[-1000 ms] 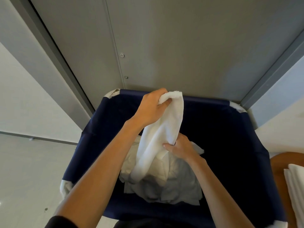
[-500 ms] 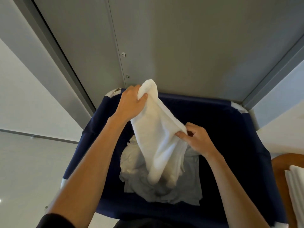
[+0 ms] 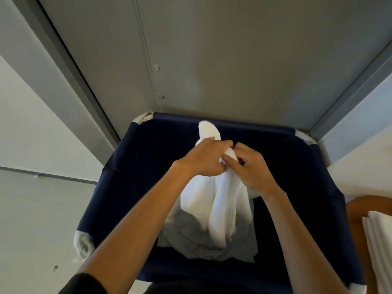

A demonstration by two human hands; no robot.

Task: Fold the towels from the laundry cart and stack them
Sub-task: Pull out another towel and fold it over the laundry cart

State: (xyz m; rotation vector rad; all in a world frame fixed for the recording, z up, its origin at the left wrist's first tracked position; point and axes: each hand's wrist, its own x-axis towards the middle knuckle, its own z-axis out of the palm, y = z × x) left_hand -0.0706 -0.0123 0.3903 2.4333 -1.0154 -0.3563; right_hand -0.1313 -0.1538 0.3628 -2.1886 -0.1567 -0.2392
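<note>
White terry towel (image 3: 220,200), soft and limp, held up bunched over the navy fabric laundry cart (image 3: 127,177). Called, by the look of it, for working along one hem to find two neighbouring corners, then drawing the hands apart to let the cloth hang flat before any fold. Better done high enough to keep the tail clear of the heap below, and with a light pinch at each corner rather than a fistful, to avoid a crooked fold from a gathered wad. Was gripped at the top by both hands, set close together, knuckles nearly touching. Left hand (image 3: 203,160): fingers curled round a gathered bunch, a rounded end of cloth poking up beyond it. Right hand (image 3: 250,166): thumb and fingertips pinched on a fuzzy edge just beside the left, other fingers curled in. Neither hand spread at all. Below the hands, hung in two or three long loose folds, lower end down at a crumpled grey heap of laundry (image 3: 191,240) on the cart's floor; could not be told whether touching or just above. Farther out, at the right edge: a stack of folded white towels (image 3: 379,240), set on a rounded orange-brown wooden surface (image 3: 358,211) just beside the cart. Beyond the cart's far rim: a grey metal panel wall (image 3: 233,60), marked by two small screws.
</note>
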